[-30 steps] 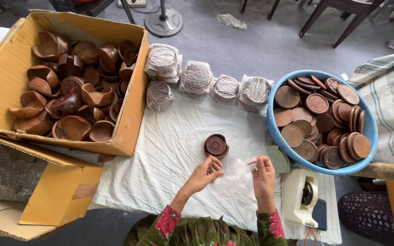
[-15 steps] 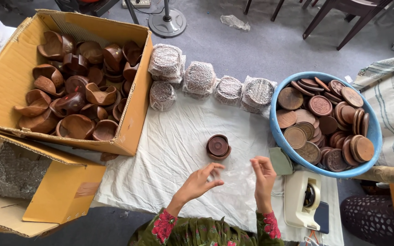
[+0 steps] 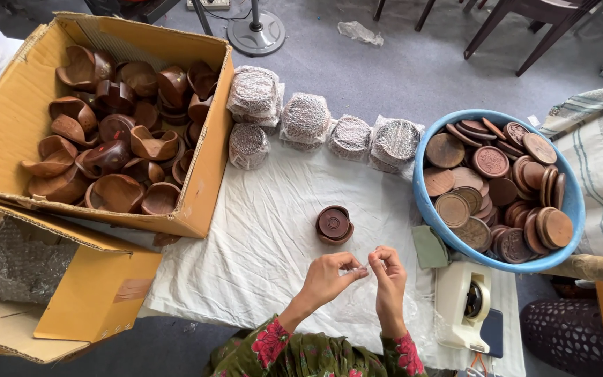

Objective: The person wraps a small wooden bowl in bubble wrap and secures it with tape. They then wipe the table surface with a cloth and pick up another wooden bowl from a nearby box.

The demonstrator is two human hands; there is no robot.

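Observation:
My left hand (image 3: 326,279) and my right hand (image 3: 387,274) meet fingertip to fingertip above the white cloth (image 3: 266,230). Both pinch a small clear bit of plastic (image 3: 362,268), which is too small to make out well. Just beyond the fingers a small round brown wooden box with its lid on (image 3: 334,225) sits on the cloth, apart from both hands. A white tape dispenser (image 3: 462,304) stands to the right of my right hand, and a green pad (image 3: 429,246) lies beside it.
A blue basin (image 3: 571,202) on the right holds several round wooden lids. On the left, a big cardboard box (image 3: 207,174) is full of wooden bowls, with a second box of bubble wrap (image 3: 22,262) below it. Several wrapped stacks (image 3: 305,119) line the cloth's far edge.
A second ago my hands held a clear plastic sheet spread between them. They then came apart, and now they have closed in together with fingertips pinched.

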